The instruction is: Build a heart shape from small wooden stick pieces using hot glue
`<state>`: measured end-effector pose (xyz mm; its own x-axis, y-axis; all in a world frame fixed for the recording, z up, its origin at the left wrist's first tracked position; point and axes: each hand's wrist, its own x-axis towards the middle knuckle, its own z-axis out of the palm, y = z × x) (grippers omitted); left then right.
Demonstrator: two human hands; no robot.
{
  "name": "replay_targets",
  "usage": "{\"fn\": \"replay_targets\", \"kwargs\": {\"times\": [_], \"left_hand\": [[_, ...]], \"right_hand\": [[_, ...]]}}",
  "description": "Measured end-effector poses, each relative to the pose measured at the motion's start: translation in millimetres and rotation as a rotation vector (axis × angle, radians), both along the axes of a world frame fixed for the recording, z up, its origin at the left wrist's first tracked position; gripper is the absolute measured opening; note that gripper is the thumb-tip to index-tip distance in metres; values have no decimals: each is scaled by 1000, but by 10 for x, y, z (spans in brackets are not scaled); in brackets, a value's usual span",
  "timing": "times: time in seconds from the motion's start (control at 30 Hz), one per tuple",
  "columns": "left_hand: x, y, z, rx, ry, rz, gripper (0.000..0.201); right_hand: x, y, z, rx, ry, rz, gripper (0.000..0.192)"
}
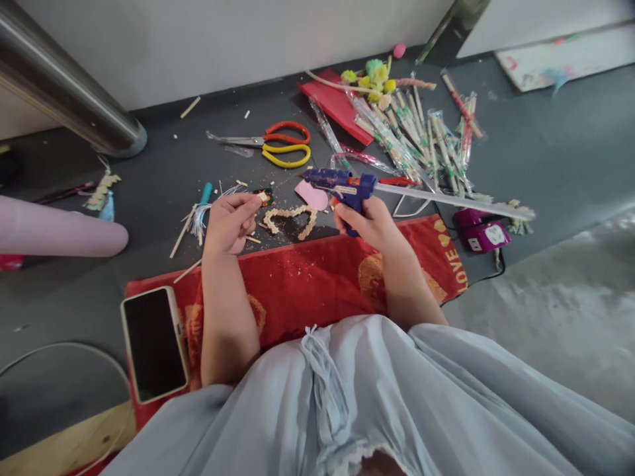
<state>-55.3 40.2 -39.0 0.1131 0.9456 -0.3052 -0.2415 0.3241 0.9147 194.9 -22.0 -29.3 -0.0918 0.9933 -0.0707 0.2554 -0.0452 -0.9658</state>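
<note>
My right hand is wrapped round the handle of a blue hot glue gun, whose tip points left; a long translucent glue stick juts from its back. Between thumb and finger, my left hand pinches a small pale piece, perhaps a bit of wooden stick. A heart-shaped outline built of small pale pieces lies on the dark surface between my hands, with its lower part open. Beside it is a pink paper piece, partly behind the glue gun. A thin strand trails left from the gun's tip.
Scissors with red and yellow handles lie beyond my hands. Wrapped stick bundles and a red packet spread at the back right. A red towel lies under my forearms, a phone at left. A purple power block sits right.
</note>
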Motion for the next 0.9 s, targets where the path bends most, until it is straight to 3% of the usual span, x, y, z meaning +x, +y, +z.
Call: {"fn": "replay_targets", "kwargs": {"times": [0.17, 0.4, 0.63, 0.8, 0.9], "left_hand": [[-44, 24, -47, 41, 15, 20, 24], [-113, 98, -119, 83, -50, 212, 32], [-142, 118, -126, 140, -42, 400, 20], [-119, 100, -38, 104, -32, 447, 15], [-115, 93, 19, 64, -35, 484, 19]], "right_hand": [[274, -80, 77, 81, -519, -138, 39], [499, -172, 19, 36, -919, -152, 44], [510, -223, -35, -33, -1101, -68, 45], [551, -220, 141, 17, -1152, -48, 41], [475, -153, 292, 96, -1127, -76, 29]]}}
